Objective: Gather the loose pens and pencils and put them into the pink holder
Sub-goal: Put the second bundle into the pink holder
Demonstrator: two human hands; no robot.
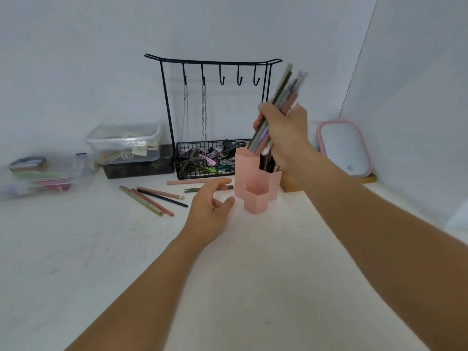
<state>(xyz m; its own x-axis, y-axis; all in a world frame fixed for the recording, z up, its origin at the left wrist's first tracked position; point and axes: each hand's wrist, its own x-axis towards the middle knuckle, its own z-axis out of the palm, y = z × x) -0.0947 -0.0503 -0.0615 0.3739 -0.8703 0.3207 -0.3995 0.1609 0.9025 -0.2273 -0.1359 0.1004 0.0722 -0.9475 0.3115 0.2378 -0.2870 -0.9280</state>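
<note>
The right hand is wrapped tight around a bundle of pens and pencils, their long axis running steeply up and a little to the right, lower ends pointing down into the back compartment of the pink holder. The bundle's tips sit right at or just inside that compartment's mouth; whether they touch the bottom I cannot tell, since the hand covers them. The holder is a cluster of hexagonal tubes, the tall ones at the rear, a short empty one at the front, standing on the white desk just beside a black wire basket.

The left hand hangs loosely spread and holds nothing, palm down, thumb near the holder's short tube. It lies between the holder and the loose pens left on the desk. Those lie flat, well to the left of the holder, a fan of four or so with their long axes slanting from upper left to lower right; two more lie near the basket, a pink pencil and a dark pen, both running left to right, the dark one partly under the left fingers.

My reading: the bundle is about to be dropped in, and the left hand is the nearer one for the stragglers, so it would reach leftward and close across their length
</note>
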